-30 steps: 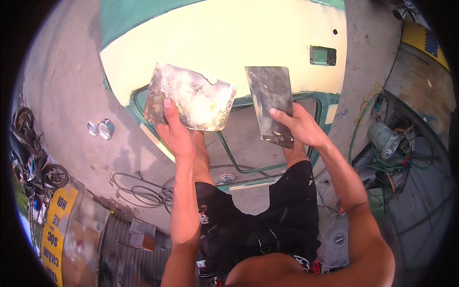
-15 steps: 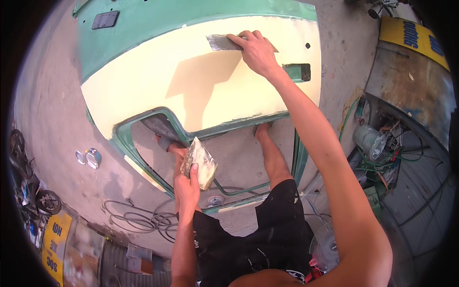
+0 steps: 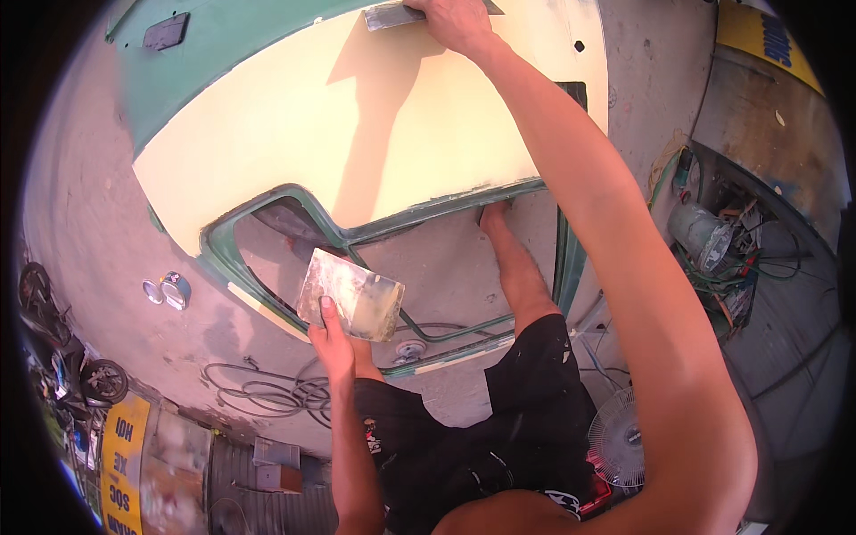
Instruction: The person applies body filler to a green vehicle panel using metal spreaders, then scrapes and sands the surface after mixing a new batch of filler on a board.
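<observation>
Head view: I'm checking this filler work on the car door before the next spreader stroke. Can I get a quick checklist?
1. Right hand grips the spreader: ok.
2. Spreader on the cream-coated door panel: ok.
3. Left hand holds the smeared mixing board clear of the panel: ok.
4. Filler left on the spreader's edge: cannot tell.
5. Cables clear of the feet: ok.
</observation>
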{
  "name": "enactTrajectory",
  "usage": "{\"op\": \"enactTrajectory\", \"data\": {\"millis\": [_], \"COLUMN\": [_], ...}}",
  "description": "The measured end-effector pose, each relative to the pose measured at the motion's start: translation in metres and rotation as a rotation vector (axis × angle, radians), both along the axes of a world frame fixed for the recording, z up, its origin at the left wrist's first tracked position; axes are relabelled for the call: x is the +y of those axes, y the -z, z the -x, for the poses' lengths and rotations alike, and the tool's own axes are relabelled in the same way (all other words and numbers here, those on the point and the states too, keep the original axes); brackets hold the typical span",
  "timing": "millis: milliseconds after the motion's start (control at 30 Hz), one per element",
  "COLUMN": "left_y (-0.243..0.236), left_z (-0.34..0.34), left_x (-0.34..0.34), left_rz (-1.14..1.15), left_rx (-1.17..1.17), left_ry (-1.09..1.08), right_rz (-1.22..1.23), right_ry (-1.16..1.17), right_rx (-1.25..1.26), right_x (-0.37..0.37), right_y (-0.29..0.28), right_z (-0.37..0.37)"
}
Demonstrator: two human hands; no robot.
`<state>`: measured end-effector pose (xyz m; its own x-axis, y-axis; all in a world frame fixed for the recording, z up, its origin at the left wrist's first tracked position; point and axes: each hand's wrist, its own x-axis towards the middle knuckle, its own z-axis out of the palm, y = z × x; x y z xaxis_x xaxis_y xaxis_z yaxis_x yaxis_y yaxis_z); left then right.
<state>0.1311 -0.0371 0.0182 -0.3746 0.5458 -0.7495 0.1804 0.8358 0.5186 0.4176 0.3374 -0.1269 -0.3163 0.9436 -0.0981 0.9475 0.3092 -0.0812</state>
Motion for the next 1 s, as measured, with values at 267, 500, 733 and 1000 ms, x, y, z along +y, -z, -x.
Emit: {"op": "enactTrajectory", "data": {"millis": [267, 500, 733, 1000], "left_y": [-0.004, -0.011, -0.018, -0.028], "left_z": [-0.022, -0.024, -0.017, -0.030], "left_x": [0.019, 0.029, 0.023, 0.029], "left_rz": [-0.085, -0.083, -0.024, -0.185], "left_rx": [-0.046, -0.006, -0.034, -0.309], "left_ry": [-0.014, 0.004, -0.043, -0.438], "right_rz": [0.010, 0.173, 0.312, -0.059], "right_ry": [-0.124, -0.148, -0.392, -0.032], "right_rx": [-0.024, 0.141, -0.082, 0.139], "right_x": [-0.131, -0.298, -0.299, -0.127], "right_y": [0.008, 0.015, -0.004, -0.020], "right_z": [-0.047, -0.078, -0.107, -0.030]}}
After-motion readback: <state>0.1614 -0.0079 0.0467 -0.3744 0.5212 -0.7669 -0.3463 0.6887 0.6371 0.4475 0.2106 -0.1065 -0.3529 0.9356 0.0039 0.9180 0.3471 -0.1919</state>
